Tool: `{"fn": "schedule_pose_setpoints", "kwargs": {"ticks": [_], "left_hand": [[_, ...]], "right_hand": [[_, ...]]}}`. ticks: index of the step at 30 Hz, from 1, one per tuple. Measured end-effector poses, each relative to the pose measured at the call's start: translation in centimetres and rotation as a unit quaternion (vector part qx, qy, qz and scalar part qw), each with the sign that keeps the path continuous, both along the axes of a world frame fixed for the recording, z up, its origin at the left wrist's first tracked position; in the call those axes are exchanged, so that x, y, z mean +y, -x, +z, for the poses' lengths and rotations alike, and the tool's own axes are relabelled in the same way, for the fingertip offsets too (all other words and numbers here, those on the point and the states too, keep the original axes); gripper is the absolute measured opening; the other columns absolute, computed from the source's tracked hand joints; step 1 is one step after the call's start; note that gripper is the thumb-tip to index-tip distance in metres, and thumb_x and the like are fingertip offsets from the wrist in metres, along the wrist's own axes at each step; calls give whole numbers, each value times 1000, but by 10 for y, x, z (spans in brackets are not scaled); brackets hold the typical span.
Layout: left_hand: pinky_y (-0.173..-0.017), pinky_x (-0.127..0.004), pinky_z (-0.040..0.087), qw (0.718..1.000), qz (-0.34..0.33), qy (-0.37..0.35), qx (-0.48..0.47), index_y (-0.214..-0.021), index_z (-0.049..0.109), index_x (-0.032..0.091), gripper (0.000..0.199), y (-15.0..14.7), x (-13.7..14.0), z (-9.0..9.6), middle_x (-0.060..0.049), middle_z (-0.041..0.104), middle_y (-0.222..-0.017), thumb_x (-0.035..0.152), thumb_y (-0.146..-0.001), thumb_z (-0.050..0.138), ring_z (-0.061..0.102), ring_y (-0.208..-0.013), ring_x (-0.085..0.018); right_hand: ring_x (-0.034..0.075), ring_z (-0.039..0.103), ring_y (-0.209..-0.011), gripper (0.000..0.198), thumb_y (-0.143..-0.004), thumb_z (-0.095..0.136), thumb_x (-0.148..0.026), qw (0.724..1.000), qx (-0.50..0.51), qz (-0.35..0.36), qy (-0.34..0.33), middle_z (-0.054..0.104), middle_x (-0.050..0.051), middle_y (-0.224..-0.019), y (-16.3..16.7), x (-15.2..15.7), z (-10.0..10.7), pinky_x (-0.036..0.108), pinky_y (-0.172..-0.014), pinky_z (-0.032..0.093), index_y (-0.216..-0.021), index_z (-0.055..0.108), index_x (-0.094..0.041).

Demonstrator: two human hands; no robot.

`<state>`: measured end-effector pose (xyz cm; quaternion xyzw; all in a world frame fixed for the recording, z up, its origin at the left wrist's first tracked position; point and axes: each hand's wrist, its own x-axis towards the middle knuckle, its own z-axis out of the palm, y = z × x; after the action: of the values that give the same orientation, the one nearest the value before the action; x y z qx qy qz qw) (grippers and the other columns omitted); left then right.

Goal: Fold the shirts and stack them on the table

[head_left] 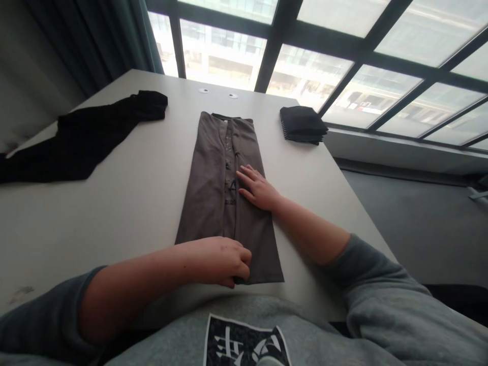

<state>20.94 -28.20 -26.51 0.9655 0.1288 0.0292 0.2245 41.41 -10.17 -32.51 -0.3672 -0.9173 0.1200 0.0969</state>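
A grey-brown shirt (204,178) lies lengthwise in front of me, its two sides folded in toward the middle. Between the folds shows a narrow strip with dark printing, and the neck opening with a small label is at the far end. My left hand (224,259) is closed on the shirt's near edge, fingers curled and thumb underneath. Flat on the right-hand fold, fingers spread, rests my right hand (259,189).
A black garment (95,132) is stretched along the left of the white table (125,218). At the far right edge sits a stack of folded black cloth (302,124). Two round table fittings lie near the window, and a dark curtain (95,40) hangs at left.
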Motion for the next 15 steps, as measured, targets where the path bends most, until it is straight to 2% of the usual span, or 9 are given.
{"fn": "schedule_pose_setpoints", "kwargs": {"ticks": [2, 4, 6, 8, 10, 11, 13, 15], "left_hand": [[-86, -28, 52, 1000, -7, 23, 1, -107, 79, 27, 20, 4, 1, 4, -1, 76, -112, 23, -88, 83, 70, -101, -20], [-92, -27, 52, 999, 11, 50, -13, -114, 79, 28, 20, 14, 6, 9, 0, 77, -115, 25, -94, 77, 71, -102, -18], [-97, -26, 52, 995, 85, 49, -30, -122, 78, 28, 23, 29, 11, 11, -1, 77, -120, 28, -101, 67, 72, -105, -17], [-104, -31, 51, 979, 203, 7, -37, -130, 74, 26, 30, 47, 12, 7, -4, 75, -128, 31, -105, 58, 70, -114, -19], [-113, -41, 48, 953, 299, -47, -21, -136, 71, 24, 36, 62, 7, -5, -8, 70, -140, 36, -105, 57, 63, -129, -25], [-117, -46, 45, 943, 327, -66, -5, -139, 69, 23, 40, 68, 0, -13, -10, 65, -147, 40, -104, 58, 59, -136, -28], [-123, -53, 39, 932, 350, -91, 31, -149, 62, 21, 52, 73, -16, -31, -13, 54, -161, 45, -103, 59, 47, -149, -33], [-127, -56, 32, 926, 356, -112, 51, -159, 51, 20, 62, 73, -34, -49, -13, 43, -169, 48, -104, 56, 36, -157, -34]], "right_hand": [[30, 16, -165, 69, -108, 47, -44, 1000, 8, 14, 23, 24, 13, -177, -20, -37, 0, 51, -133, 22, -170, 33, -19], [32, 21, -164, 66, -107, 48, -42, 999, -3, 32, 40, 28, 15, -175, -35, -68, 2, 53, -133, 22, -168, 38, -18], [34, 22, -163, 64, -107, 50, -43, 997, -20, 53, 51, 29, 15, -175, -44, -96, 6, 57, -133, 19, -166, 42, -20], [35, 20, -164, 66, -105, 55, -45, 995, -30, 78, 63, 28, 13, -175, -48, -121, 11, 61, -132, 16, -166, 42, -24], [36, 18, -164, 70, -103, 59, -49, 991, -32, 107, 76, 26, 12, -176, -48, -142, 16, 64, -132, 12, -167, 40, -27], [36, 18, -164, 71, -103, 60, -49, 989, -32, 121, 81, 26, 12, -176, -48, -150, 18, 65, -132, 9, -167, 40, -27], [35, 17, -164, 74, -102, 62, -50, 986, -30, 142, 89, 24, 12, -176, -46, -162, 21, 64, -132, 6, -168, 38, -26], [34, 16, -164, 78, -101, 63, -49, 983, -27, 155, 96, 21, 15, -176, -44, -168, 21, 61, -132, 7, -169, 36, -22]]}}
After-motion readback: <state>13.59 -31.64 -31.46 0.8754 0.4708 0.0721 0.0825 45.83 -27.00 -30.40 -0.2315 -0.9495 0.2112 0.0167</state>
